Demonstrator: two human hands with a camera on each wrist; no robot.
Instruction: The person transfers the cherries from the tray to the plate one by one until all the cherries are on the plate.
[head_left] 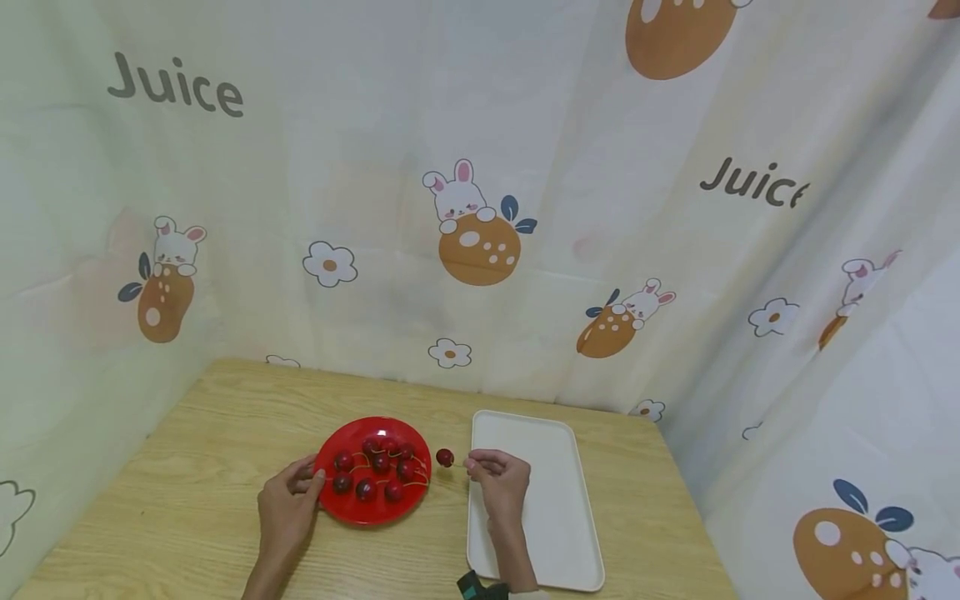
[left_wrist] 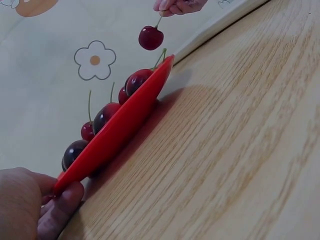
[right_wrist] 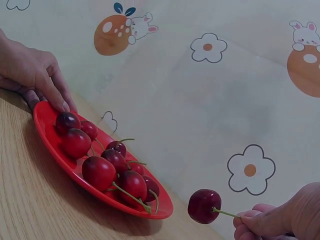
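Note:
A red plate (head_left: 352, 515) holding several dark red cherries (head_left: 366, 489) with green stems lies on the wooden table. At its left rim, my left hand (head_left: 288, 507) pinches the edge, thumb on top and fingers beneath, as the left wrist view (left_wrist: 30, 202) shows. Right of the plate, a single cherry (head_left: 445, 457) hangs in the air by its stem. That stem is pinched between thumb and fingertips of my right hand (head_left: 504, 486). In the right wrist view the held cherry (right_wrist: 204, 206) is apart from the plate (right_wrist: 65, 165).
A white rectangular tray (head_left: 558, 517) lies right of the plate, partly under my right forearm. Bare wooden tabletop (head_left: 202, 475) spreads around both. A printed curtain (head_left: 375, 167) with rabbits, fruit and flowers hangs behind the table and along its sides.

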